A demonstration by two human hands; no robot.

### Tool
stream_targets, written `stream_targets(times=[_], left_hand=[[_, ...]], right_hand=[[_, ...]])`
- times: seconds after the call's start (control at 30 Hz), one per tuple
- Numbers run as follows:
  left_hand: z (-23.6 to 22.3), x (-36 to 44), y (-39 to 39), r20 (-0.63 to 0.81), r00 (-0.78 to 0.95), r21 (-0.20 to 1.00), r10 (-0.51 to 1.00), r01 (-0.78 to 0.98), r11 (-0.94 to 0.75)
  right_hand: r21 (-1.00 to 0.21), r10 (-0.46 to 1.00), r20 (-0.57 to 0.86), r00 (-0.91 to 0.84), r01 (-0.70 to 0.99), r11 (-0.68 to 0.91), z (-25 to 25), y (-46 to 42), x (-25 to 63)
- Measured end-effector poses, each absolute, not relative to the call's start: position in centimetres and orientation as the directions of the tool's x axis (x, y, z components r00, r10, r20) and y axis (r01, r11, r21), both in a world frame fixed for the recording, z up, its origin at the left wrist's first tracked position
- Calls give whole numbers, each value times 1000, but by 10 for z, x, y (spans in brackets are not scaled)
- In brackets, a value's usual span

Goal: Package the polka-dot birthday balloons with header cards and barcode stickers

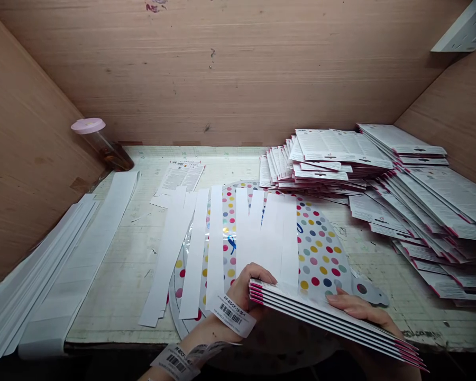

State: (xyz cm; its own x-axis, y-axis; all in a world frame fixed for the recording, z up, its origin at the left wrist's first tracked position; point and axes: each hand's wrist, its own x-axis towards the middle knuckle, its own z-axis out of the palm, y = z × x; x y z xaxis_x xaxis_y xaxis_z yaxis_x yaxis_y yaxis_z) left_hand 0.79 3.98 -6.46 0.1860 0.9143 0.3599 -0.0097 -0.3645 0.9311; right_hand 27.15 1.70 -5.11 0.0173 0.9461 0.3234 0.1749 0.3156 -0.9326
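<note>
The left hand and right hand grip the packet stack, its long axis slanting rightward toward the person, white strips beyond, nearer the left.

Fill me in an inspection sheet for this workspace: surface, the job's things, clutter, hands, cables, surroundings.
Surface: pale, marked tabletop; polka-dot mat on it.
Job's things: stack of pink-edged cards, held tilted, right end lower in view; white strips spread over the mat.
Clutter: card piles at right, uneven; long white strips at left; pink-lidded bottle tilted in the far left corner.
Hands: left hand grips the stack's left end, printed labels on that wrist and forearm; right hand grips its right part.
Cables: nothing seen.
Surroundings: wooden panels; white fixture upper right.
</note>
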Motion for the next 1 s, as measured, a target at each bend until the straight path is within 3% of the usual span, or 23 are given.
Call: stream_targets(times=[0.17,0.27,0.37,0.5,0.57,0.63,0.7,0.77,0.9,1.0], left_hand=[[-55,5,41,313,185,949,931,-40,-311],[-32,-1,33,130,210,990,969,21,-138],[-10,-10,26,48,96,985,994,159,-63],[9,-31,36,-13,-67,992,998,122,22],[21,-53,49,62,-124,996,990,77,-52],[35,-82,61,220,-191,970,957,142,-195],[47,-109,67,308,-228,939,924,231,-256],[53,-127,67,309,-228,928,923,284,-241],[45,-128,61,331,-124,868,936,429,-250],[38,-118,66,457,64,677,887,622,-394]], right_hand=[[-930,941,331,-68,148,337,-46,24,279],[-965,975,218,-32,140,220,-39,21,280],[-979,991,117,60,178,104,-30,23,269],[-994,993,-107,52,-18,-106,-7,49,237],[-954,962,-269,-39,-128,-272,12,75,227],[-916,939,-344,-21,-212,-340,31,107,229],[-920,943,-316,104,-278,-277,47,139,240],[-921,945,-269,187,-338,-195,57,162,251],[-889,921,-357,156,-358,-284,50,167,243],[-850,897,-443,-5,-314,-422,28,154,211]])
